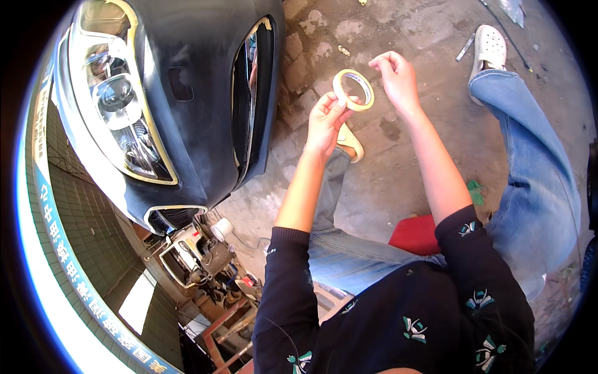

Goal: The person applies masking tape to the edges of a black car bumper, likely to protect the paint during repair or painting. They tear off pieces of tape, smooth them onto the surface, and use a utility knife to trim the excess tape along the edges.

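Note:
In front of me my left hand (325, 123) holds a roll of pale yellow masking tape (339, 85), gripping its lower left edge between thumb and fingers. Just right of the roll is my right hand (398, 82), raised and apart from it. Its thumb and fingertips are pinched together; whatever they may hold is too small to make out. To the left stands the front of a car with a dark matte bumper (199, 124). Yellow tape edges its headlight (117, 93). More tape shows at the top of the tall bumper opening (244, 87) and around a lower opening (175, 218).
A red object (416, 235) lies between my legs. Worn paving (392, 143) stretches beneath me, with a thin strip (465, 47) near my right shoe. At the lower left are cluttered equipment (193, 252), a white cylinder (222, 229) and a rusty metal frame (227, 324).

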{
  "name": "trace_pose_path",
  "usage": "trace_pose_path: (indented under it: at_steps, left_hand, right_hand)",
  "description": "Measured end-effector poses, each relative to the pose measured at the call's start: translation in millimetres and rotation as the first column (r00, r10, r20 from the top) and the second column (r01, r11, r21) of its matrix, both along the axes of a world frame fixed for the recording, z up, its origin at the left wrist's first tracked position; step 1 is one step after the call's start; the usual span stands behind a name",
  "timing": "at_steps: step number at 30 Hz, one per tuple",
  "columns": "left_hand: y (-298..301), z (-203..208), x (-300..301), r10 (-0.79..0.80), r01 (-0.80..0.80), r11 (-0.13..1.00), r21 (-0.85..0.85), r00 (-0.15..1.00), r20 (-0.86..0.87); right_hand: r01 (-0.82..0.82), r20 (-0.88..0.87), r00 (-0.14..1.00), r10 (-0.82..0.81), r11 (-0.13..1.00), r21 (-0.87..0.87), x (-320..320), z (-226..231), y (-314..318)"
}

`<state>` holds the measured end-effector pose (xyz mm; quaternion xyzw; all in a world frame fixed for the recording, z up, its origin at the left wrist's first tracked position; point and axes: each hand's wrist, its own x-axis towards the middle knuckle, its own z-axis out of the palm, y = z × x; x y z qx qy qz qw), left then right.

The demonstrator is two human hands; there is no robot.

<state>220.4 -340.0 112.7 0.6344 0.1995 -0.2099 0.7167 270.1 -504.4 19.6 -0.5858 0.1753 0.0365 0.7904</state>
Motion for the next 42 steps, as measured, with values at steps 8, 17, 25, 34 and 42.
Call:
trace_pose_path:
  at_steps: [8, 17, 25, 34, 42]
  left_hand:
    - [-50.5, 71.4, -56.5, 0.298, -0.266, 0.925, -0.272, 0.951, 0.082]
    - [-71.3, 104.1, -127.3, 0.312, -0.295, 0.939, -0.178, 0.947, 0.077]
    - [-55.0, 76.3, -150.7, 0.41, -0.386, 0.814, -0.434, 0.911, -0.042]
    - [-82.3, 125.5, -151.7, 0.44, -0.379, 0.884, -0.274, 0.871, 0.218]
    - [-70.8, 116.6, -157.8, -0.164, -0.628, 0.378, 0.681, 0.678, 0.716]
  right_hand:
    - [-0.034, 0.473, 0.859, 0.193, 0.946, -0.323, -102.4, 122.9, -35.3]
    - [-0.163, 0.297, 0.947, 0.125, 0.981, 0.105, -169.0, 155.3, -9.7]
    - [0.186, 0.672, 0.663, 0.33, 0.797, -0.575, -203.7, 192.7, -28.0]
    - [-0.098, 0.542, 0.766, 0.347, 0.895, -0.435, -203.8, 171.8, -38.9]
    - [-0.552, 0.505, 0.721, 0.475, 0.834, 0.002, -192.6, 152.6, -46.6]
